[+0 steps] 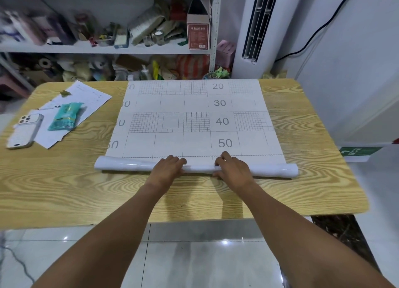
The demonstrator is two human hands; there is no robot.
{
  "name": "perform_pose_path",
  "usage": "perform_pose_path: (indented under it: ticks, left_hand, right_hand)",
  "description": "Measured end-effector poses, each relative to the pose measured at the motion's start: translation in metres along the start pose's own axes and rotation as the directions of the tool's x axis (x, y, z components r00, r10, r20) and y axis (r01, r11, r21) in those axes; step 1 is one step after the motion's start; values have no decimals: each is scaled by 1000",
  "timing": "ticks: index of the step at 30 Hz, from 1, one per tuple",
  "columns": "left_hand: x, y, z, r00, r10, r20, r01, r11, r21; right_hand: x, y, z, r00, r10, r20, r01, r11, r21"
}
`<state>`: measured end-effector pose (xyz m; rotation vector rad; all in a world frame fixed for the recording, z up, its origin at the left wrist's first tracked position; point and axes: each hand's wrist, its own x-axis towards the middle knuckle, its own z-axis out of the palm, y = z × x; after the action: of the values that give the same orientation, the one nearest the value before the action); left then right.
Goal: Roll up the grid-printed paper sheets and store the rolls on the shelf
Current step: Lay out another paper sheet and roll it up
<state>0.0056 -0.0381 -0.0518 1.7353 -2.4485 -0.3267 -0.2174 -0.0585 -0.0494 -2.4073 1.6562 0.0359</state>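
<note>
The grid-printed paper sheet (194,117) lay flat across the centre of the worktop (302,119), its near edge wound into a thin roll (129,165) at lower centre, which the left hand (167,169) and right hand (232,169) pressed with fingers curled over it. Both hands sat near the middle, so the unheld ends risked winding unevenly into a cone. The glossy roll could also spring open if pressure eased.

Wood-grain table (302,123) carries the partly rolled grid sheet (194,119); at its left, loose papers (90,97), phone (24,130), teal packet (65,116).
</note>
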Motion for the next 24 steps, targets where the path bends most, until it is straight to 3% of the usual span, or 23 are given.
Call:
perform_pose_path:
  ticks: [9,19,22,24]
  left_hand:
    - [-1,-10,6,999,11,49,-11,1000,-17]
    - [0,-4,10,980,-14,197,8,1000,29]
    - [-5,0,10,985,-75,158,92,990,-104]
    - [-6,-2,10,988,-70,139,85,991,-105]
  right_hand:
    - [-4,1,5,1000,-28,-13,28,998,-50]
    - [-5,-2,-2,1000,-21,19,22,997,-78]
    - [-7,-5,-5,999,-8,52,13,996,-85]
    - [-8,-6,-7,999,20,43,-17,998,-55]
